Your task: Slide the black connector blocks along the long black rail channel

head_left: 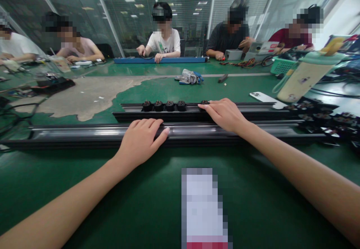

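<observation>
My left hand (140, 138) lies over the near black metal channel (84, 132), its fingers curled across the far rim and its thumb on the near side. Behind it is a shorter black channel (132, 114). Several round black sockets (170, 105) sit in a row in that far channel. My right hand (226, 116) reaches over the near channel, thumb and fingers closed on another black socket (204, 102) at the far channel, a gap to the right of the row. The fingers partly cover this socket.
A loose pile of black parts (334, 119) lies at the right. Nearby are a white phone (266, 99), a bottle (309, 72) and a green basket (281, 66). Gloves (189, 77) lie beyond the channels. Several people sit across the table, one at a blue bar (180, 60).
</observation>
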Demonstrator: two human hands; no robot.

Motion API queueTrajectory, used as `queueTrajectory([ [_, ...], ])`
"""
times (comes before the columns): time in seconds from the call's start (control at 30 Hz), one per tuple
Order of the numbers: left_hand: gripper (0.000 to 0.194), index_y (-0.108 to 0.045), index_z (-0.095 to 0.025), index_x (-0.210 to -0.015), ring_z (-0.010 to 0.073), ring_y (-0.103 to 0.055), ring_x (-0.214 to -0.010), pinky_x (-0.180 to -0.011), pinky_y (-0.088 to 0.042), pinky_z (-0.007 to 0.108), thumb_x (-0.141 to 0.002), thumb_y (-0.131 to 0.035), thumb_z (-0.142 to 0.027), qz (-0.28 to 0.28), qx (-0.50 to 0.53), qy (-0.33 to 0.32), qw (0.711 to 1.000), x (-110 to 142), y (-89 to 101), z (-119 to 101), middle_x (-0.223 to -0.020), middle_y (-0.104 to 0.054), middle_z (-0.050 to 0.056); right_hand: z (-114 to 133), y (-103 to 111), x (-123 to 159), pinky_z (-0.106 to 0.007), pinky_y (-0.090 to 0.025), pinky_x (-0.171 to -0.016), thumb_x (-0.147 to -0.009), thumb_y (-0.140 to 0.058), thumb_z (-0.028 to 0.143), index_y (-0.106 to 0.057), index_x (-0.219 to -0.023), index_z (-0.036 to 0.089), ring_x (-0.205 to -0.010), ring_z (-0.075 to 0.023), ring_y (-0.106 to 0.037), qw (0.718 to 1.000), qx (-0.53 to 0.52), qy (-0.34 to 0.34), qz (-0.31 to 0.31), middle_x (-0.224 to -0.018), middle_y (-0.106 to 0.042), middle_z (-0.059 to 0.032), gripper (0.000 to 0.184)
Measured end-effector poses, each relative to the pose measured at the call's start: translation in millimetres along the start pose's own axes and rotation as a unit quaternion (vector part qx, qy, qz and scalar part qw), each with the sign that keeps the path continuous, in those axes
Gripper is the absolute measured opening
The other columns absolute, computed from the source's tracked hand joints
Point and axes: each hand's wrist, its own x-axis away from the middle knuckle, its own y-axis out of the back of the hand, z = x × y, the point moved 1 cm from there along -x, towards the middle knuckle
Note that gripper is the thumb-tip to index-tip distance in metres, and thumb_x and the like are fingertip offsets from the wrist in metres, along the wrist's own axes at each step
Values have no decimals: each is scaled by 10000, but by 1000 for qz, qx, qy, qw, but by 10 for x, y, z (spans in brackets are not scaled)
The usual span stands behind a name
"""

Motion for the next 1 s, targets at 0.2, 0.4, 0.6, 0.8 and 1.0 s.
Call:
queueTrajectory([
  [0.2, 638, -618, -126, -1318, 316, -614, -1208, -1037, -415, 469, -1048, -206, -531, -1, 2, -3, 1000, -5, -1, 0, -1296, -691, 148, -14, -16, 8, -318, -377, -831, -1082, -228, 382, -769, -1149, 166, -1013, -227, -669, 999, -25, -1, -21, -987, -738, -110, 586],
  [0.4, 636, -624, -119, -1315, 326, -618, -1206, -1034, -418, 477, -1047, -218, -528, -2, 7, -3, 1000, -3, 1, 3, -1282, -695, 151, -25, -52, 23, -309, -432, -878, -1061, -294, 377, -771, -1174, 178, -1031, -227, -669, 997, -63, -7, -54, -1020, -741, -107, 528],
  [0.6, 639, -625, -117, -1315, 322, -615, -1205, -1037, -411, 468, -1052, -217, -532, -1, 3, -1, 1000, -15, -4, -5, -1287, -695, 147, -28, -81, 9, -325, -448, -978, -1073, -280, 382, -710, -1307, 207, -1194, -232, -624, 997, -70, -6, -35, -1227, -699, -118, 521],
  [0.8, 641, -626, -111, -1313, 318, -614, -1202, -1036, -411, 464, -1054, -214, -528, 0, 1, -2, 1000, -9, -1, -4, -1278, -695, 147, -43, -127, -1, -410, -419, -1087, -1086, -237, 391, -558, -1491, 244, -1415, -259, -474, 998, -65, -4, 2, -1445, -567, -148, 537],
  [1.0, 649, -623, -110, -1318, 318, -612, -1202, -1037, -410, 467, -1054, -206, -531, 2, -2, -3, 1000, -8, 1, 6, -1285, -694, 143, -46, -113, -5, -422, -423, -1085, -1085, -258, 353, -571, -1477, 265, -1423, -270, -467, 999, -51, -13, 4, -1438, -571, -147, 509],
])
